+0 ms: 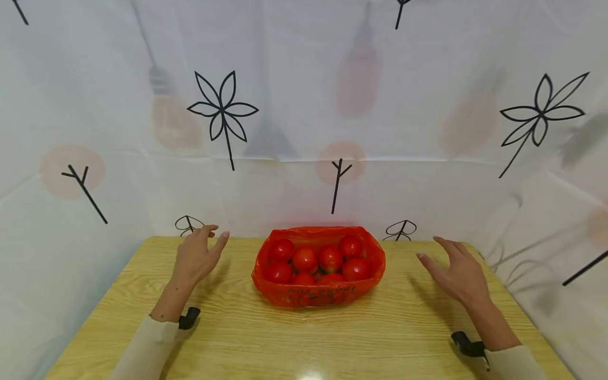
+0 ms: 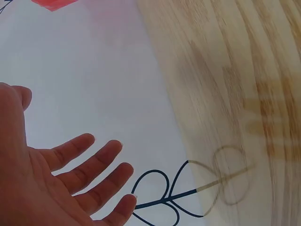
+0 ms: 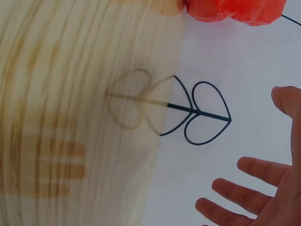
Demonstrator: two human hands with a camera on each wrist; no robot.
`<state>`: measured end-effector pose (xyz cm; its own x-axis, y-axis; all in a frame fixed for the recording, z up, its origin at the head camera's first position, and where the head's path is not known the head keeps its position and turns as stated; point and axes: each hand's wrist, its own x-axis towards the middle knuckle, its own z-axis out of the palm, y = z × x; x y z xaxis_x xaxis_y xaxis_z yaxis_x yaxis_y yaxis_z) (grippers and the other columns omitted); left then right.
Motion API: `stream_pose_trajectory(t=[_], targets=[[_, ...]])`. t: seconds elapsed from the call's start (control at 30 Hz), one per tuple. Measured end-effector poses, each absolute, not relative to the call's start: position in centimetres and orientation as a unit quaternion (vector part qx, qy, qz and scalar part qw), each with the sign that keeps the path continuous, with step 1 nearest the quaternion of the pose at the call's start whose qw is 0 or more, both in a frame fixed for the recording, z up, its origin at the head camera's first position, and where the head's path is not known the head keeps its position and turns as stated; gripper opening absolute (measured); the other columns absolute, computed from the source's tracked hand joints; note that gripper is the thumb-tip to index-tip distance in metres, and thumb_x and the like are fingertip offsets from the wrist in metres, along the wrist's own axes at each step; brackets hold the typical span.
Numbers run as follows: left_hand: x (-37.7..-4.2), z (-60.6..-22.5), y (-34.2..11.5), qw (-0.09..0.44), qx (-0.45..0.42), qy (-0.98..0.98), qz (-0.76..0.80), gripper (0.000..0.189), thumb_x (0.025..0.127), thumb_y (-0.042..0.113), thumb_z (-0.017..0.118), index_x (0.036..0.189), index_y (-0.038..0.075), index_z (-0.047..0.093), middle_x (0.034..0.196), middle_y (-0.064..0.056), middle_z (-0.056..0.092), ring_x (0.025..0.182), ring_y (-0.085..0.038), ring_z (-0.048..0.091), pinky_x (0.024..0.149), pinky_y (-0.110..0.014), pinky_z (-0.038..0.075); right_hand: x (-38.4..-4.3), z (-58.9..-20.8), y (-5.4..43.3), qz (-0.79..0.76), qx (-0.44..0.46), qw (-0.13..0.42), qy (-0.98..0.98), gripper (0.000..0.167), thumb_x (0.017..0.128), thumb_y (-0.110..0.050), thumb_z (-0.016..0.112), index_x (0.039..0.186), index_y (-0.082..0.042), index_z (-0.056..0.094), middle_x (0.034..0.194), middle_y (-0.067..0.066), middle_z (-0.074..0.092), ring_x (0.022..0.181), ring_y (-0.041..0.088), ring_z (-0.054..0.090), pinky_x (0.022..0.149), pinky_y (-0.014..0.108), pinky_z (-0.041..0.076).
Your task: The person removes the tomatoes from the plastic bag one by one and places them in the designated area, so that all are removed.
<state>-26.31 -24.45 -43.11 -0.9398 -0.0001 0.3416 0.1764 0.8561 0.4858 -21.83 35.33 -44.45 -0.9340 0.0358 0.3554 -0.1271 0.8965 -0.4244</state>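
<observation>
A red plastic bag (image 1: 313,298) with its mouth spread wide sits on the table, and several tomatoes (image 1: 305,259) lie inside it. Dark printing shows on the bag's front. To the bag's left, apart from it, my left hand (image 1: 197,257) hovers over the table with fingers spread and nothing held. My right hand (image 1: 458,274) is held in the air to the right of the bag, its fingers also apart and holding nothing. In the right wrist view, a part of the bag (image 3: 235,10) shows at the top edge. The lower tomatoes are partly hidden.
The wooden table (image 1: 266,343) has a light yellow grain and a slightly reflective top. Behind it and at both sides hangs a white cloth (image 1: 294,79) printed with black leaf outlines and pale shapes. Each wrist carries a black strap device (image 1: 467,345).
</observation>
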Motion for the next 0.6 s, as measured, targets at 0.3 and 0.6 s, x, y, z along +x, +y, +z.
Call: stream_pose_trajectory(t=[0.3, 0.6], targets=[[-26.2, -42.7, -24.0, 0.156, -0.048, -0.948, -0.273, 0.07, 0.109, 0.06, 0.043, 0.148, 0.003, 0.055, 0.133, -0.023, 0.066, 0.124, -0.049, 0.059, 0.101, -0.068, 0.044, -21.9, -44.0, 34.7, 0.24, 0.038, 0.19, -0.951, 0.073, 0.101, -0.05, 0.067, 0.152, 0.0, 0.052, 0.149, 0.037, 0.048, 0.13, 0.06, 0.047, 0.095, 0.077, 0.041], [-26.3, -42.7, -23.1, 0.157, -0.066, -0.943, -0.285, 0.069, 0.109, 0.06, 0.044, 0.146, 0.003, 0.057, 0.128, -0.02, 0.069, 0.117, -0.044, 0.064, 0.097, -0.063, 0.049, -21.9, -43.4, 33.7, 0.248, 0.061, 0.216, -0.942, 0.064, 0.099, -0.045, 0.072, 0.143, -0.001, 0.059, 0.144, 0.031, 0.055, 0.129, 0.056, 0.051, 0.096, 0.074, 0.041]])
